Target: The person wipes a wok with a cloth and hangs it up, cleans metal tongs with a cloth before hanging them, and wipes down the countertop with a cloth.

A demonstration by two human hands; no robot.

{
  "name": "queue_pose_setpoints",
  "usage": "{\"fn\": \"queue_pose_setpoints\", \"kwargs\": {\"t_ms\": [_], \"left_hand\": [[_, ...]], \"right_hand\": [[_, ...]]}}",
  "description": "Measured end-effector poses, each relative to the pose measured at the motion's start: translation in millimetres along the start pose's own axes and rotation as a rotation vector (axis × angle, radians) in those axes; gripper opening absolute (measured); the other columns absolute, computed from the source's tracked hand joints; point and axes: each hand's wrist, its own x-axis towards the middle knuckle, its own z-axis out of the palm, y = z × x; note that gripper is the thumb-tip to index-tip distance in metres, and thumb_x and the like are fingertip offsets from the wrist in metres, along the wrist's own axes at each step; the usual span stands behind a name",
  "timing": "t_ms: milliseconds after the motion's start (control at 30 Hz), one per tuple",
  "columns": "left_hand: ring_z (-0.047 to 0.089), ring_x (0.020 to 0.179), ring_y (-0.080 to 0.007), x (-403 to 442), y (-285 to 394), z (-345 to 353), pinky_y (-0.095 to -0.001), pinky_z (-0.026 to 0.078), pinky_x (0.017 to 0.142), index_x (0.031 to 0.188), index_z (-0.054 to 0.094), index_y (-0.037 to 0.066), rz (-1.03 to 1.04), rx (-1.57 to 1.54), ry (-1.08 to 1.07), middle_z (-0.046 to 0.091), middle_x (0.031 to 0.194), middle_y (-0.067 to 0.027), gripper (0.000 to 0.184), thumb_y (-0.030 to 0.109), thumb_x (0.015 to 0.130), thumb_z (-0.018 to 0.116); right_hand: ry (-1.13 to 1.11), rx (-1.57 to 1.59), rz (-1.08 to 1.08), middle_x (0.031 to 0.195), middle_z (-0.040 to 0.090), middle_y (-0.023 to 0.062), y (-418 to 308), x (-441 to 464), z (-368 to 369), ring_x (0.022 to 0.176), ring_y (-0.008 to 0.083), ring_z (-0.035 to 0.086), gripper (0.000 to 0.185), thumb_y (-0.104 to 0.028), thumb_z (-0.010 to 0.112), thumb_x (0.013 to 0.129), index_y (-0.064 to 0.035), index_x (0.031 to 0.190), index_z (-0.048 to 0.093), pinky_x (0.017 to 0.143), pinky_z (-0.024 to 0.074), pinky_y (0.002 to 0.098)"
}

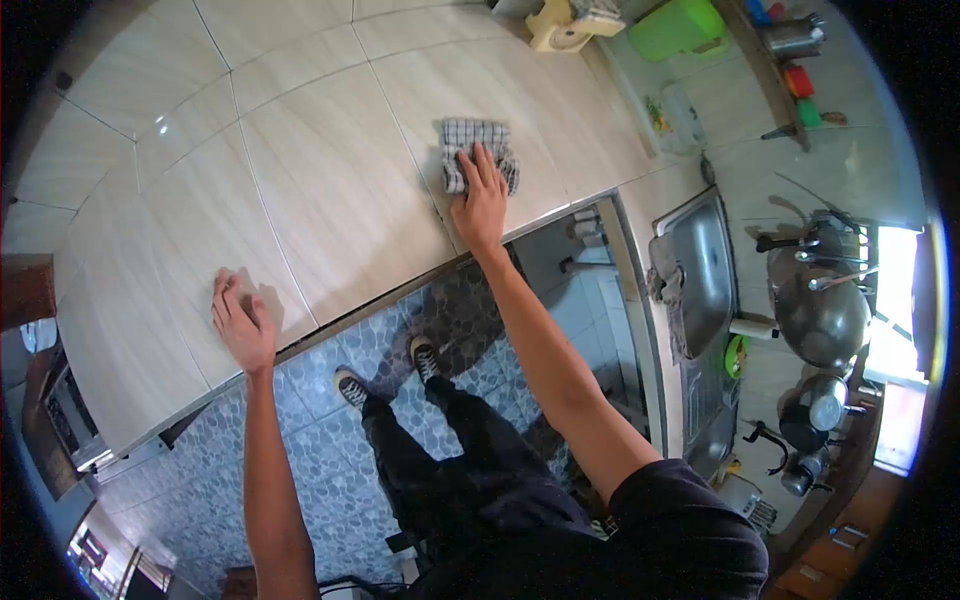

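Pressed against the tiled countertop (330, 170), my right hand (481, 205) has its fingers over a folded black-and-white checkered cloth (475, 132). Part of the cloth is hidden beneath the fingers, and its right side is bunched up. My left hand (243, 325) rests near the counter's front edge, fingers extended and with nothing in it. Bare tile separates the two hands.
To the right is a metal sink (700, 255) with a grey rag (665, 275) hanging over its edge. A yellowish appliance (570, 28) and a green container (680, 28) stand at the back. Pans and a wok (822, 318) hang on the right wall.
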Motion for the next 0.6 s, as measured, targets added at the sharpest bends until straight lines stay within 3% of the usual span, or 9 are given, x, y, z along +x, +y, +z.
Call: {"fn": "queue_pose_setpoints", "kwargs": {"t_ms": [233,300,333,400,433,500,533,567,600], "left_hand": [[0.039,0.130,-0.0347,0,2,-14,-0.0455,0.031,0.106,0.124,0.051,0.003,-0.004,-0.057,0.000,0.044,0.139,-0.0148,0.046,0.031,0.088,0.053],[0.039,0.131,-0.0348,-1,1,-27,-0.0459,0.031,0.106,0.125,0.053,0.006,0.039,-0.207,-0.045,0.044,0.139,-0.0146,0.048,0.037,0.089,0.052],[0.037,0.132,-0.0354,-3,-6,-25,-0.0469,0.030,0.107,0.128,0.054,0.008,0.051,-0.432,-0.036,0.042,0.142,-0.0146,0.050,0.041,0.091,0.050],[0.034,0.134,-0.0368,-18,-22,-25,-0.0474,0.028,0.110,0.131,0.053,0.008,0.136,-0.480,-0.053,0.039,0.145,-0.0145,0.049,0.039,0.093,0.050],[0.031,0.136,-0.0385,-28,-29,-31,-0.0483,0.025,0.112,0.135,0.050,0.009,0.221,-0.420,-0.127,0.034,0.150,-0.0144,0.048,0.033,0.094,0.050],[0.028,0.138,-0.0392,-53,-29,-59,-0.0495,0.022,0.113,0.137,0.047,0.010,0.261,-0.283,-0.261,0.031,0.151,-0.0139,0.047,0.028,0.094,0.050],[0.027,0.139,-0.0386,-70,-34,-66,-0.0499,0.021,0.113,0.139,0.045,0.010,0.261,-0.234,-0.275,0.030,0.152,-0.0138,0.047,0.027,0.095,0.048],[0.026,0.139,-0.0379,-87,-43,-73,-0.0504,0.020,0.113,0.140,0.043,0.011,0.260,-0.180,-0.285,0.029,0.152,-0.0137,0.048,0.025,0.095,0.047],[0.027,0.139,-0.0372,-105,-51,-80,-0.0503,0.020,0.113,0.140,0.043,0.011,0.225,-0.155,-0.288,0.030,0.152,-0.0136,0.047,0.024,0.095,0.046]], "right_hand": [[0.086,0.028,0.109,0.149,0.035,0.0174,-52,-36,14,0.139,0.0348,0.030,0.068,0.005,0.050,0.068,-0.0099,0.134,0.051,0.112,0.0226,0.0478],[0.003,0.096,0.086,0.149,0.034,0.0175,-87,-72,12,0.140,0.0357,0.027,0.073,0.007,0.050,0.065,-0.0104,0.136,0.050,0.112,0.0211,0.0501],[-0.078,0.130,0.054,0.148,0.035,0.0180,-104,-86,2,0.140,0.0356,0.028,0.073,0.009,0.048,0.065,-0.0100,0.136,0.050,0.112,0.0237,0.0473],[-0.289,0.371,0.043,0.148,0.036,0.0167,-109,-109,-20,0.140,0.0339,0.029,0.070,0.011,0.043,0.068,-0.0105,0.134,0.051,0.111,0.0275,0.0431],[-0.312,0.442,0.002,0.140,0.047,0.0168,-104,-122,-28,0.133,0.0335,0.041,0.063,0.009,0.042,0.073,-0.0086,0.132,0.052,0.106,0.0345,0.0367],[-0.627,0.608,0.320,0.126,0.059,0.0171,-103,-134,-85,0.119,0.0313,0.054,0.055,0.007,0.046,0.076,-0.0057,0.130,0.053,0.099,0.0409,0.0336],[-0.465,0.579,0.278,0.112,0.066,0.0167,-91,-156,-96,0.104,0.0268,0.062,0.049,0.002,0.048,0.080,-0.0042,0.128,0.054,0.091,0.0447,0.0318],[-0.435,0.561,0.343,0.111,0.066,0.0157,-74,-175,-107,0.102,0.0222,0.061,0.046,0.000,0.049,0.082,-0.0046,0.127,0.055,0.089,0.0452,0.0326],[-0.508,0.617,0.545,0.112,0.066,0.0153,-60,-195,-125,0.104,0.0226,0.061,0.045,-0.003,0.051,0.082,-0.0045,0.127,0.055,0.090,0.0451,0.0338]]}}
